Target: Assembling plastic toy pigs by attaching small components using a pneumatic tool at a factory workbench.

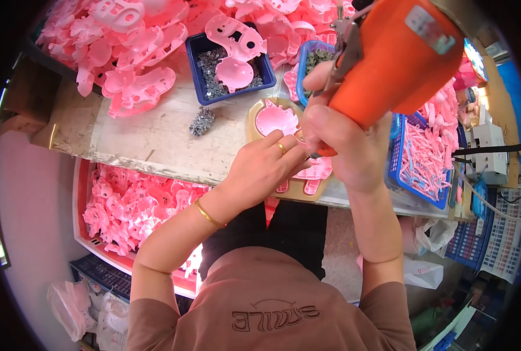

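Note:
My right hand is wrapped round an orange electric screwdriver, a bulky tool with a metal lever on its side. Its lower end points down between my two hands, and the tip is mostly hidden by fingers. Below it lies a pink plastic shell part in a tan holding block at the table's front edge. My left hand lies across that part, fingers bent together close to the tool's tip. Whatever the left fingertips pinch is hidden.
A dark blue tray holds small screws and two pink pieces. Loose screws lie in a clump on the table. Pink shells are heaped behind. A blue basket of thin pink strips stands right; a bin of pink parts sits below left.

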`<state>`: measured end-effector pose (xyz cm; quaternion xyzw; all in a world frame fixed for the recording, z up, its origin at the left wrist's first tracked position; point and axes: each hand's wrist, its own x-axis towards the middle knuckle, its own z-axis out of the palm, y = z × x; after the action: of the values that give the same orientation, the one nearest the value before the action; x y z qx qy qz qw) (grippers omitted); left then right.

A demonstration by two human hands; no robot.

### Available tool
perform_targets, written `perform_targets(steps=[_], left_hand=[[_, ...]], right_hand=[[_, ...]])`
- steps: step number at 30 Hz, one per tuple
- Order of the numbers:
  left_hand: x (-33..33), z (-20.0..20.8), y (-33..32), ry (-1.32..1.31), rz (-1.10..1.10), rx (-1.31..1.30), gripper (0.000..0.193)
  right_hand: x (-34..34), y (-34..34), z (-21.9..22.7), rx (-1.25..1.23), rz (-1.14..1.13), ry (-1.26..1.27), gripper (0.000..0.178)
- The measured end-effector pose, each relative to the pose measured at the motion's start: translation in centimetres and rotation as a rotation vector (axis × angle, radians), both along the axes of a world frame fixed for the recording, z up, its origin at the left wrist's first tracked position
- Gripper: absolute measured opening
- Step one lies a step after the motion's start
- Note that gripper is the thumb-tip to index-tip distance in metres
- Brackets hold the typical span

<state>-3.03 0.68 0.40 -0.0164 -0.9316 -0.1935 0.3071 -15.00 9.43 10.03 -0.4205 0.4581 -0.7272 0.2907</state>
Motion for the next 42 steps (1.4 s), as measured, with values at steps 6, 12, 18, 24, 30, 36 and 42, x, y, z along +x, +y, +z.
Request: perform_targets(steps=[6, 12, 18, 24, 30, 36, 42], left_hand=[[0.1, 0.3, 1.0, -0.008, -0.023, 0.081, 0.022], [0.7, 0.2, 2.6, -0.051, 0.019, 0.067, 0.025], [1.3, 0.0, 3.0, -0.061, 0.063, 0.063, 0.029], [1.3, -1.0, 2.6, -0.044, 0.056, -0.012, 0.03], [0.8, -2.0, 2.7, -0.09, 0.06, -0.025, 0.03], [0.7, -1.7, 2.6, -0.109, 0.055, -0.008, 0.03], [0.7, -1.9, 2.7, -0.112, 0.061, 0.013, 0.031]], right_hand=[[-0.2, 0.3, -0.4, 0.032, 0.031, 0.027, 0.009], [-0.5, 1.2, -0.7, 0.006, -0.07, -0.034, 0.009], [-2.5, 3.0, -1.5, 0.041, -0.209, -0.012, 0.009], [-3.4, 2.0, -2.6, 0.039, -0.178, 0.125, 0.035], [-3.4, 2.0, -3.7, 0.085, -0.179, 0.111, 0.034], [-2.8, 1.7, -4.1, 0.094, -0.179, 0.038, 0.03], [-2.9, 1.8, -4.5, 0.106, -0.151, 0.046, 0.031]])
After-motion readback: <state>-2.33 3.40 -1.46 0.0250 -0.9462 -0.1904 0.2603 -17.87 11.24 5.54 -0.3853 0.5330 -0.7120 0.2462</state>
